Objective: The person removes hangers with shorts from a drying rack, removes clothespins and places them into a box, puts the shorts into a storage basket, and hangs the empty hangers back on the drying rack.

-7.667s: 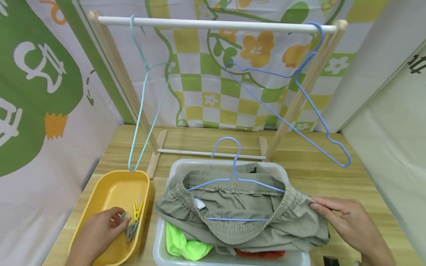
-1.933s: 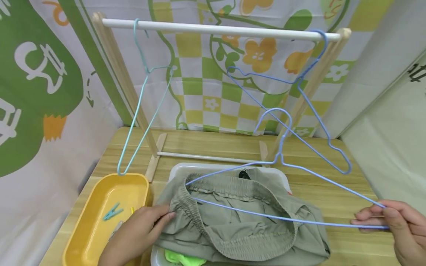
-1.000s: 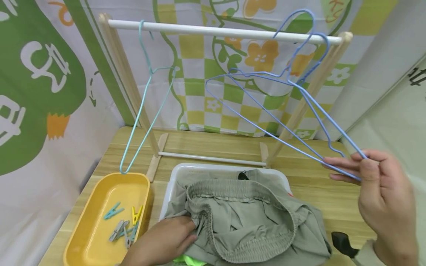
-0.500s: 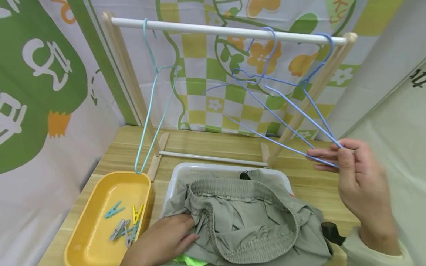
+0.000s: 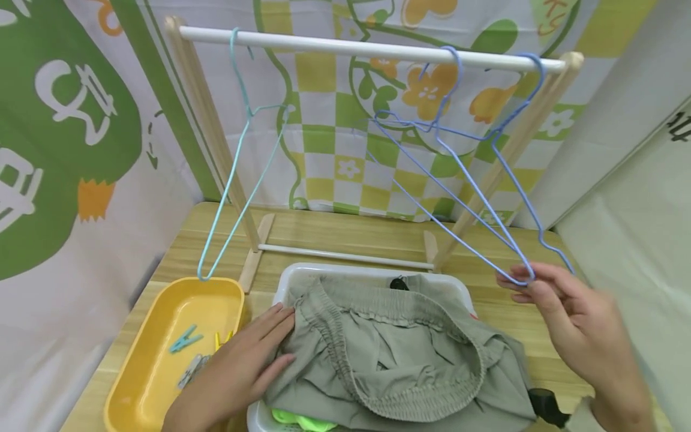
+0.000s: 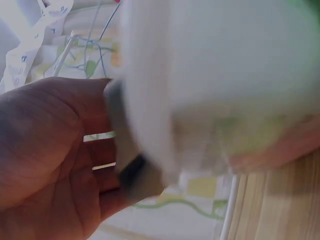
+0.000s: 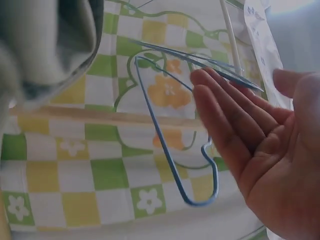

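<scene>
Grey-green pants with an elastic waistband [image 5: 418, 306] lie bunched over the white laundry basket [image 5: 318, 268]. My left hand [image 5: 232, 366] rests on their left side with fairly straight fingers; in the left wrist view, a blurred pale shape covers much of the scene beside that hand [image 6: 55, 145]. A blue wire hanger [image 5: 475, 186] hangs by its hook from the rack's white rail [image 5: 345, 47]. At its near corner is my right hand [image 5: 572, 324], fingertips by the wire. The right wrist view shows that hand [image 7: 270, 145] with fingers extended and thumb apart.
A second blue hanger [image 5: 515, 180] hangs further right, and a mint hanger [image 5: 224, 198] at the left. The yellow tray [image 5: 156, 324] holds several clothespins, including a teal one [image 5: 185, 339]. Bright green cloth [image 5: 305, 420] shows under the pants. Wooden posts [image 5: 207, 120] support the rail.
The blue hanger came out of the pants' waistband and moved up onto the rail. My right hand has loosened from its wire. My left hand slid back to the pants' left edge, fingers straightened.
</scene>
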Motion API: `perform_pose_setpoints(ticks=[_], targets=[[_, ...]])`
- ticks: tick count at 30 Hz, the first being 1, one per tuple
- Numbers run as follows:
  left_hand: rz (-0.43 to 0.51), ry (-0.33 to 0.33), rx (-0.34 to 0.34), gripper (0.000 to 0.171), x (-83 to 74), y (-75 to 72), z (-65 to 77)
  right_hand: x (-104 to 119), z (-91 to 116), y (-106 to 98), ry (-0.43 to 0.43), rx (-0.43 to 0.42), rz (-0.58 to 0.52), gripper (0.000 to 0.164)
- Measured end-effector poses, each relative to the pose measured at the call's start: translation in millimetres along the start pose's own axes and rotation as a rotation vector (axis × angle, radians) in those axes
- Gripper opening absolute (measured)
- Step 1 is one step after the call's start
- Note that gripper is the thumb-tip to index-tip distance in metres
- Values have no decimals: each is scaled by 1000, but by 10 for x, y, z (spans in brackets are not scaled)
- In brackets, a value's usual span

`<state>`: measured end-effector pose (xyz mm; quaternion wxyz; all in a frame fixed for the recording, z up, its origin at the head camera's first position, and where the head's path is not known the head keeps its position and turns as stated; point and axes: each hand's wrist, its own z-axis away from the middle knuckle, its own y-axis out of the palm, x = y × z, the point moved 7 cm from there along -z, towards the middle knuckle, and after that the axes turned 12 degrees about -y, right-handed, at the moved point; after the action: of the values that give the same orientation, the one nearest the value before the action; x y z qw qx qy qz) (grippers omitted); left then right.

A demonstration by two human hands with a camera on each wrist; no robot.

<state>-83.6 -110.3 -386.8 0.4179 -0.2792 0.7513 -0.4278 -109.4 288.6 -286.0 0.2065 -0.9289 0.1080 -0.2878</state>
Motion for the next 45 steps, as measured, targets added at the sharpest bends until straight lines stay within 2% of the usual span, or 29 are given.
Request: perform_pose_setpoints(ticks=[2,4,6,9,13,17,20,23,26,29,34,37,40,42,45], targets=[[20,-39,29,57,50,-34,13,-13,103,4,73,121,181,30],[45,-93,76,64,100,-53,28,-58,242,30,184,265,277,36],[64,-134,127,69,149,-49,47,-117,414,60,280,394,310,40],[58,-158,197,75,186,-21,87,-186,686,93,378,503,265,48],[38,-123,252,74,173,23,133,-261,954,65,411,525,266,54],[26,-63,256,67,139,64,158,-358,1142,5,469,528,305,53],[34,-25,262,60,115,99,154,-410,1244,18,527,531,264,47],[38,-16,300,55,109,147,131,-410,1243,97,513,486,178,37],[24,-27,349,51,110,204,98,-357,1145,190,408,420,137,32],[-3,-22,383,44,89,259,59,-284,1032,238,305,370,191,35],[-63,31,390,28,27,316,-1,-238,917,285,282,346,267,36],[-65,56,411,20,5,336,-32,-239,885,329,285,352,240,35],[-34,53,464,17,3,365,-77,-254,862,411,266,382,164,36],[-13,54,488,16,1,384,-121,-265,841,499,238,431,95,38],[0,77,504,15,-20,423,-190,-273,814,662,200,552,0,34]])
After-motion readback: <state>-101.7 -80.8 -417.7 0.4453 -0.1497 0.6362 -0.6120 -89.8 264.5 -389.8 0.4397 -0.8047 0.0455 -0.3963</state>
